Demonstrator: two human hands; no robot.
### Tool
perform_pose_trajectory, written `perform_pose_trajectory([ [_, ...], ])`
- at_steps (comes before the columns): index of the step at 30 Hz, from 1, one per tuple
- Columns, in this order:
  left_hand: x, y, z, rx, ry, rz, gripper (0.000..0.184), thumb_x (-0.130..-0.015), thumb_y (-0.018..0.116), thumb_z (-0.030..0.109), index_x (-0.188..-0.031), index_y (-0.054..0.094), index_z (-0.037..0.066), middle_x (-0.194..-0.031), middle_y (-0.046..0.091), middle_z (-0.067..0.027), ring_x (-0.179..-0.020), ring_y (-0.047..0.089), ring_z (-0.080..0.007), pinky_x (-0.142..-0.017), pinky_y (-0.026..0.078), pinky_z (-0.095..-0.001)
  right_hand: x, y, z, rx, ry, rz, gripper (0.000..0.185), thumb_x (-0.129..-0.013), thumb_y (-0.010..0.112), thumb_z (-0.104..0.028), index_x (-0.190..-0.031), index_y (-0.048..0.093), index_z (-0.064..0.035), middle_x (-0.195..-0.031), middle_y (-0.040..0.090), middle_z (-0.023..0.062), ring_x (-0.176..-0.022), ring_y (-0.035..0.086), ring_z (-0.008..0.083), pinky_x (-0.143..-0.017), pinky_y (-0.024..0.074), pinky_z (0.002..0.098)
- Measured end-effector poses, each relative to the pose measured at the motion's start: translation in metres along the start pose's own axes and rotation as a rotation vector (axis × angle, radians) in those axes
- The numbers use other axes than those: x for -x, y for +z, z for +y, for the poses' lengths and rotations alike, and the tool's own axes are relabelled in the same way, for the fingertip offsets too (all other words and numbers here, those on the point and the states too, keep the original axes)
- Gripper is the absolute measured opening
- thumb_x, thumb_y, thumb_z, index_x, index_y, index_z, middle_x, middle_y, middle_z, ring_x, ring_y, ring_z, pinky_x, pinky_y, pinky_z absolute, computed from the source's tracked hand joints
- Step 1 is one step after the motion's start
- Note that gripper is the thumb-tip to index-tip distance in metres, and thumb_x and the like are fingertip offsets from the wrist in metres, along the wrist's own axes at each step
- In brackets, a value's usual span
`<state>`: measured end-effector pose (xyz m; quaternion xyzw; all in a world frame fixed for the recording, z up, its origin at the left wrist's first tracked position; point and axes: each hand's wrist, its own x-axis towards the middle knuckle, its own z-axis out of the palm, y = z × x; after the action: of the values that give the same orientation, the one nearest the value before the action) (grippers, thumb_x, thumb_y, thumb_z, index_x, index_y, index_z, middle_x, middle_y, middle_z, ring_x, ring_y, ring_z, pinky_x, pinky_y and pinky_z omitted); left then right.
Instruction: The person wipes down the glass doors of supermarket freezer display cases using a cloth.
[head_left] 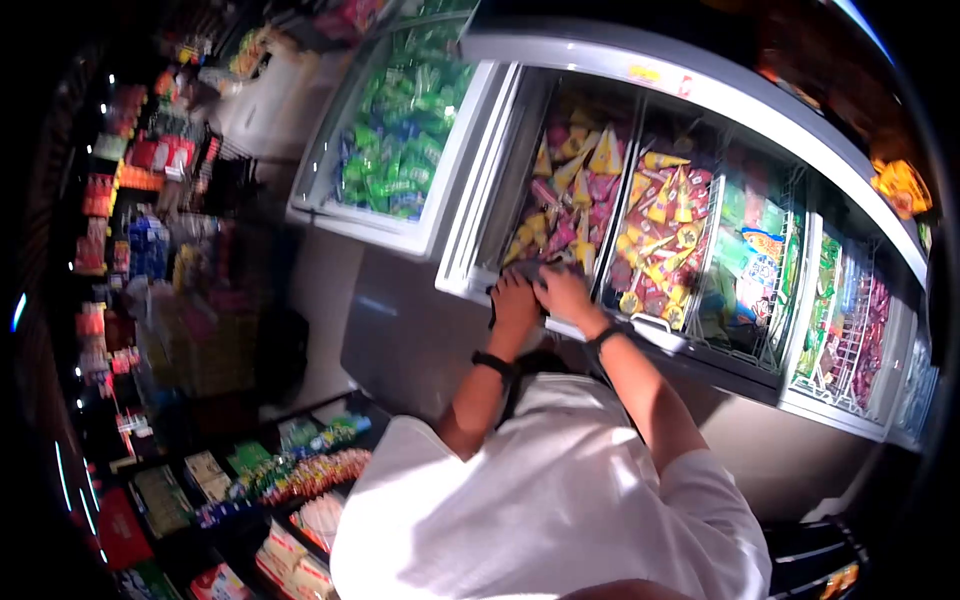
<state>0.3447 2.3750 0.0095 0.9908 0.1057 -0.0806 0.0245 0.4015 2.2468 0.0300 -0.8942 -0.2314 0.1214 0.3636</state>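
Observation:
Both hands are close together at the front edge of a chest freezer [462,262]. My left hand [513,301] has its fingers bent over something dark that I cannot make out. Beside it, my right hand [564,294] is curled at the same dark object, its fingertips partly hidden. Dark bands circle both wrists. Just beyond the hands, inside the freezer, lie cone-shaped packs [572,200] in yellow and pink. To their right is another section of yellow and red cone packs [665,225].
A second freezer case with green packs [400,130] stands at the upper left. Wire baskets [770,330] and more packs fill the freezer's right side. Shelves with boxed goods [165,500] are at the lower left. An orange pack [900,188] shows at the far right.

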Motion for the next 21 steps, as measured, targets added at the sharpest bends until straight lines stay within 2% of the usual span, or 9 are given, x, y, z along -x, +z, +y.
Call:
perform_pose_trajectory([
  [1,-0.001,-0.001,0.005,-0.012,0.034,0.027,0.06,-0.083,0.059,0.024,-0.13,0.046,-0.01,-0.133,0.049,-0.0263,-0.114,0.05,-0.0373,-0.092,0.043,-0.0475,0.015,-0.004,0.0,0.053,0.029,0.007,0.029,-0.084,0.06,-0.028,-0.103,0.056,-0.0068,-0.079,0.065,0.0252,-0.074,0.063,0.0458,-0.065,0.0529,0.0539],
  [4,0.018,0.005,0.04,-0.07,0.119,0.175,0.056,-0.082,0.059,0.029,-0.124,0.049,-0.007,-0.125,0.054,-0.0233,-0.109,0.054,-0.0361,-0.085,0.045,-0.05,0.048,-0.026,0.013,0.133,0.042,0.0,0.026,-0.086,0.054,-0.029,-0.096,0.055,-0.0047,-0.077,0.067,0.0222,-0.074,0.065,0.0427,-0.067,0.0523,0.0538],
  [9,0.044,-0.022,0.1,0.047,0.199,0.031,0.045,-0.076,0.063,0.033,-0.105,0.052,0.0,-0.106,0.055,-0.0196,-0.102,0.056,-0.0358,-0.082,0.045,-0.0491,0.103,-0.066,0.05,0.19,0.076,0.058,0.036,-0.084,0.055,-0.034,-0.101,0.063,-0.0033,-0.081,0.067,0.0225,-0.078,0.066,0.041,-0.081,0.0489,0.0516],
  [10,0.047,-0.019,0.111,0.066,0.244,0.05,0.045,-0.076,0.063,0.033,-0.105,0.052,0.0,-0.106,0.055,-0.0196,-0.102,0.056,-0.0358,-0.082,0.045,-0.0491,0.116,-0.078,0.051,0.253,0.124,0.056,0.035,-0.084,0.055,-0.034,-0.099,0.064,-0.0041,-0.087,0.068,0.0196,-0.086,0.064,0.0361,-0.085,0.0451,0.0488],
  [12,0.05,-0.014,0.134,0.042,0.293,0.009,0.05,-0.077,0.063,0.038,-0.108,0.052,0.001,-0.107,0.057,-0.0212,-0.102,0.057,-0.0361,-0.085,0.045,-0.0494,0.143,-0.079,0.07,0.395,0.027,0.221,0.032,-0.084,0.056,-0.034,-0.096,0.065,-0.0055,-0.093,0.064,0.0145,-0.094,0.059,0.0305,-0.084,0.0429,0.0453],
  [14,0.049,-0.006,0.157,-0.009,0.38,-0.089,0.054,-0.077,0.062,0.042,-0.111,0.052,0.001,-0.106,0.058,-0.0225,-0.103,0.057,-0.0363,-0.087,0.044,-0.0499,0.169,-0.089,0.078,0.465,0.055,0.279,0.028,-0.083,0.057,-0.031,-0.093,0.066,-0.0069,-0.095,0.059,0.0108,-0.098,0.055,0.0273,-0.085,0.0408,0.0422],
  [16,0.053,0.003,0.181,-0.035,0.472,-0.059,0.057,-0.078,0.061,0.043,-0.113,0.052,0.0,-0.106,0.059,-0.0236,-0.104,0.058,-0.0361,-0.088,0.045,-0.0498,0.197,-0.102,0.082,0.466,0.098,0.331,0.025,-0.082,0.058,-0.028,-0.092,0.066,-0.0068,-0.096,0.057,0.0107,-0.099,0.055,0.0276,-0.085,0.0407,0.043],
  [20,0.067,0.01,0.23,0.099,0.612,-0.172,0.067,-0.08,0.058,0.047,-0.119,0.049,-0.006,-0.117,0.056,-0.0252,-0.108,0.056,-0.0403,-0.092,0.043,-0.0523,0.252,-0.123,0.106,0.472,0.368,0.407,0.029,-0.081,0.06,-0.028,-0.103,0.067,-0.0107,-0.104,0.057,0.0094,-0.104,0.054,0.026,-0.089,0.0386,0.0447],
  [21,0.067,0.027,0.239,0.258,0.749,-0.021,0.067,-0.081,0.06,0.046,-0.12,0.048,-0.007,-0.12,0.054,-0.0272,-0.11,0.054,-0.0427,-0.092,0.043,-0.0544,0.269,-0.132,0.112,0.535,0.479,0.371,0.031,-0.081,0.06,-0.028,-0.108,0.067,-0.0137,-0.109,0.056,0.0087,-0.109,0.054,0.0252,-0.096,0.0355,0.0496],
])
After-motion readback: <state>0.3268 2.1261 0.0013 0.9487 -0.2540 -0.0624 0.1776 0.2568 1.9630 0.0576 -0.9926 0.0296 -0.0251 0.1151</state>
